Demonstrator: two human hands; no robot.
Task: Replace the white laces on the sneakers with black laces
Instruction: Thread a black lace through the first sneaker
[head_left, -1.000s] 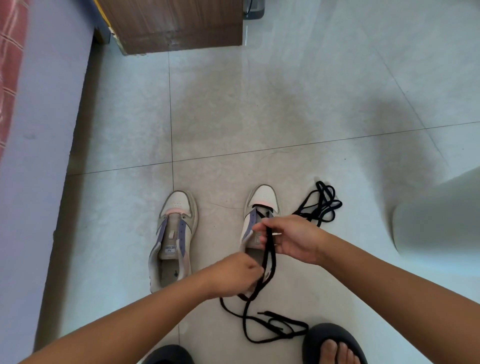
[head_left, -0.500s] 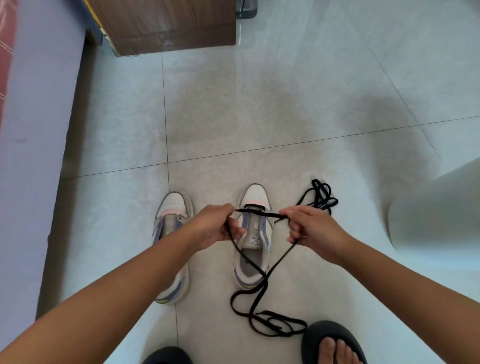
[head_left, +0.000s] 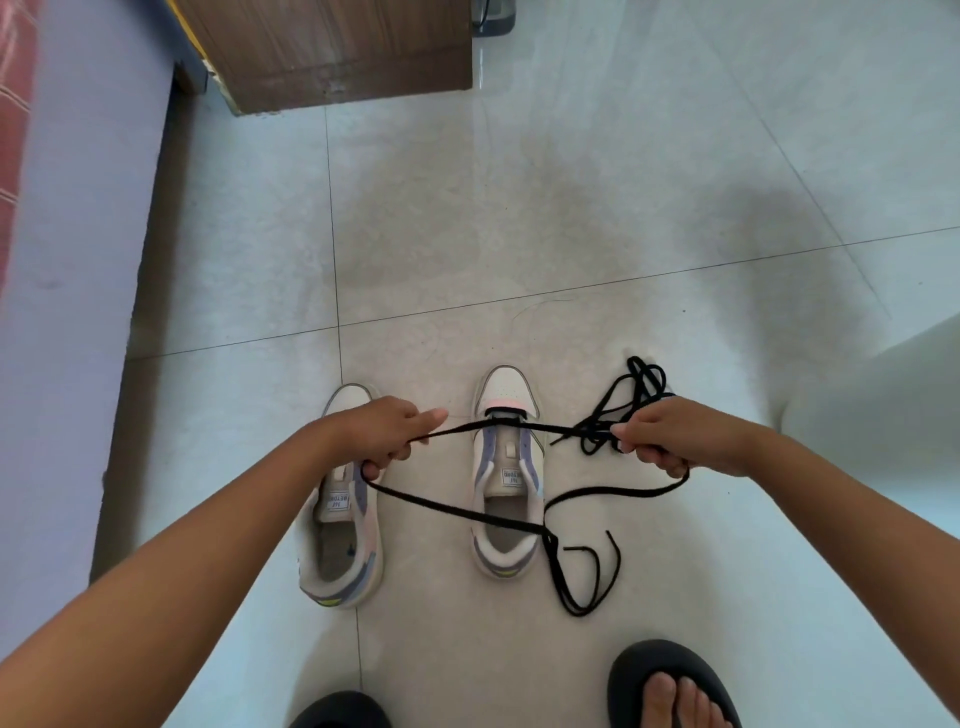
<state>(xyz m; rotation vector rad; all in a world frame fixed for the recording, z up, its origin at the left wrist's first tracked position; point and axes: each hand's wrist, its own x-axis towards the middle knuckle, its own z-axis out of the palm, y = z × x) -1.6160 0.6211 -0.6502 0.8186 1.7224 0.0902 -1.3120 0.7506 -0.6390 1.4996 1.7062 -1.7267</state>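
Two white and lilac sneakers stand side by side on the tiled floor, toes pointing away from me. A black lace runs through the front eyelets of the right sneaker. My left hand grips one side of that lace, out over the left sneaker, which has no lace. My right hand grips the other side, to the right of the shoe. The lace is stretched wide between both hands, and its loose ends trail on the floor. A second black lace lies bunched beyond my right hand.
A wooden cabinet stands at the far end of the floor. A lilac bed edge runs along the left. A pale rounded object sits at the right. My feet in black slippers are at the bottom.
My hands have moved apart, left hand going left and right hand going right, pulling the black lace taut through the right sneaker's front eyelets. The slack on the floor has shortened.
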